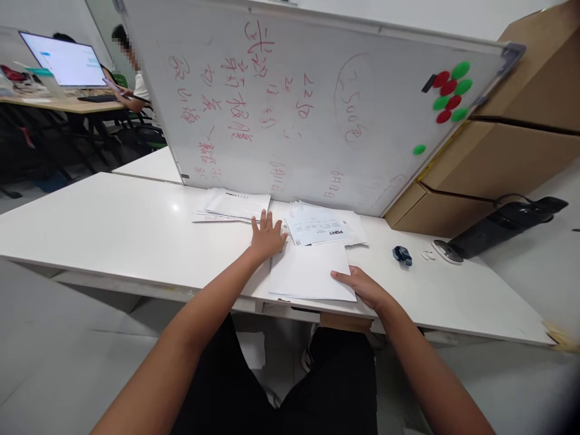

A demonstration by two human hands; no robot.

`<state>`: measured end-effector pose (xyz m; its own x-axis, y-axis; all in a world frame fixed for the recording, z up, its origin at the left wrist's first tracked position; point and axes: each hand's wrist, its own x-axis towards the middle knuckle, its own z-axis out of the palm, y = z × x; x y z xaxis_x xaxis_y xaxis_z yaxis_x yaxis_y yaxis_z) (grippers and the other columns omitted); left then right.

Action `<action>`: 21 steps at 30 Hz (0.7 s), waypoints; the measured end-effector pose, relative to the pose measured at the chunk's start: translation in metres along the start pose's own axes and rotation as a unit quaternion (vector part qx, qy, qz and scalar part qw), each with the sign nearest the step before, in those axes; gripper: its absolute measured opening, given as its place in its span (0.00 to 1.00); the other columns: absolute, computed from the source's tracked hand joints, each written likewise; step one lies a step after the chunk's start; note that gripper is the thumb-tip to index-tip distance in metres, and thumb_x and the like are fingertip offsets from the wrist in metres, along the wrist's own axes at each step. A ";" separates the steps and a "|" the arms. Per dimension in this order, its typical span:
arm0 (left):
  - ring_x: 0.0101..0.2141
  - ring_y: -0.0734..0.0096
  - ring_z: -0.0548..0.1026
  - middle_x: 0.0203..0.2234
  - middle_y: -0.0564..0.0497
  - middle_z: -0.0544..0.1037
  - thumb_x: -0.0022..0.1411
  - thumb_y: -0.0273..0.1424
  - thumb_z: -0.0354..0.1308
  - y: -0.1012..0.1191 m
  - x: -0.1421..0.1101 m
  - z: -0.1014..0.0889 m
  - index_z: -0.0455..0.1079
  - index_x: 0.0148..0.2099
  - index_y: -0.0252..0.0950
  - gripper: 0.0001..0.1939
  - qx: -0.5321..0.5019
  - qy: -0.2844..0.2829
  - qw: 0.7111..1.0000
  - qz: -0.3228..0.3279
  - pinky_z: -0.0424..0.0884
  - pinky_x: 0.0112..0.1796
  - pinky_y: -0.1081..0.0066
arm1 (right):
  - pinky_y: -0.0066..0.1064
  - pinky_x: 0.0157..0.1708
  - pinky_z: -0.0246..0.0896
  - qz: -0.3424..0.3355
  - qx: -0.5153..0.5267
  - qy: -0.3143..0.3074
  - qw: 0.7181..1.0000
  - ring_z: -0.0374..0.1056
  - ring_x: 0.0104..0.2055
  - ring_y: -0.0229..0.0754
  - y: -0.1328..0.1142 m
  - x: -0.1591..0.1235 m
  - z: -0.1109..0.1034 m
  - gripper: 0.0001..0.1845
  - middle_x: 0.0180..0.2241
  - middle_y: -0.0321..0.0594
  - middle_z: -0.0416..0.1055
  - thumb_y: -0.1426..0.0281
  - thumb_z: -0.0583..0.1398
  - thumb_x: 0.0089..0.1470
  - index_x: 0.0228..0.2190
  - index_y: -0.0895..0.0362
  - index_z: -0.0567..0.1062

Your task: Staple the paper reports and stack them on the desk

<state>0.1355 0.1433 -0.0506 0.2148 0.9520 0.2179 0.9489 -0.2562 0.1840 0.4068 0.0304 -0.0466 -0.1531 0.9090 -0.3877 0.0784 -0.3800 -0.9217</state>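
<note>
My right hand (pixel 366 286) pinches the right edge of a blank white sheet of paper (pixel 308 275), thumb on top. The sheet lies near the front edge of the white desk (pixel 149 241). My left hand (pixel 267 238) has its fingers spread, reaching over the gap between two paper piles, close to the sheet's upper left corner. Beyond it, to the left, is a pile of white printed papers (pixel 238 204). Another paper pile (pixel 317 225), its top page printed with a logo, lies just behind the blank sheet. What is under my left palm is hidden.
A whiteboard (pixel 308 127) with red writing and magnets stands along the desk's back. Cardboard boxes (pixel 502 157) are stacked at right. Nearby lie a dark blue object (pixel 402 256), a mouse (pixel 447 251) and a black bottle (pixel 502 225). A person (pixel 138 90) sits at another desk, far left.
</note>
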 end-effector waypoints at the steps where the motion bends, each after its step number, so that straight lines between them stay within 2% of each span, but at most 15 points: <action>1: 0.66 0.46 0.33 0.67 0.37 0.45 0.66 0.44 0.40 0.001 0.000 0.000 0.58 0.63 0.34 0.30 0.008 -0.003 1.000 -0.001 0.30 0.59 0.40 | 0.44 0.49 0.68 0.000 0.000 0.001 1.000 0.73 0.46 0.53 0.001 0.001 -0.001 0.25 0.44 0.48 0.77 0.60 0.69 0.45 0.44 0.58 0.76; 10: 0.66 0.48 0.30 0.68 0.40 0.46 0.66 0.41 0.40 0.005 0.000 -0.005 0.57 0.64 0.35 0.28 0.004 -0.025 1.000 -0.007 0.26 0.59 0.40 | 0.44 0.45 0.70 0.009 -0.017 0.011 1.000 0.74 0.42 0.52 0.003 0.002 -0.005 0.24 0.42 0.46 0.78 0.60 0.69 0.45 0.43 0.58 0.77; 14: 0.67 0.48 0.32 0.67 0.40 0.47 0.66 0.41 0.39 0.003 0.000 -0.004 0.57 0.64 0.35 0.28 -0.007 -0.029 1.000 -0.008 0.29 0.59 0.40 | 0.43 0.45 0.70 0.009 -0.021 0.019 1.000 0.74 0.42 0.52 0.003 0.002 -0.003 0.25 0.42 0.46 0.78 0.60 0.68 0.45 0.44 0.58 0.77; 17: 0.67 0.47 0.33 0.67 0.39 0.48 0.66 0.43 0.40 0.002 -0.001 -0.004 0.56 0.64 0.34 0.29 -0.014 -0.035 0.999 -0.029 0.32 0.60 0.41 | 0.45 0.46 0.69 -0.017 -0.030 0.061 0.998 0.74 0.43 0.53 0.008 0.001 0.000 0.26 0.42 0.46 0.78 0.58 0.68 0.44 0.44 0.58 0.77; 21: 0.66 0.45 0.37 0.66 0.37 0.51 0.64 0.49 0.44 0.000 0.000 -0.005 0.57 0.63 0.34 0.33 -0.049 -0.031 0.996 -0.071 0.40 0.60 0.43 | 0.47 0.51 0.65 -0.083 -0.076 0.133 0.985 0.72 0.47 0.55 0.020 -0.002 0.006 0.26 0.44 0.46 0.77 0.55 0.67 0.45 0.42 0.58 0.78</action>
<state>0.1344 0.1422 -0.0457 0.0958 0.9876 0.1247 0.9441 -0.1299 0.3030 0.4025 0.0202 -0.0641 0.0854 0.9770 -0.1954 0.2229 -0.2099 -0.9520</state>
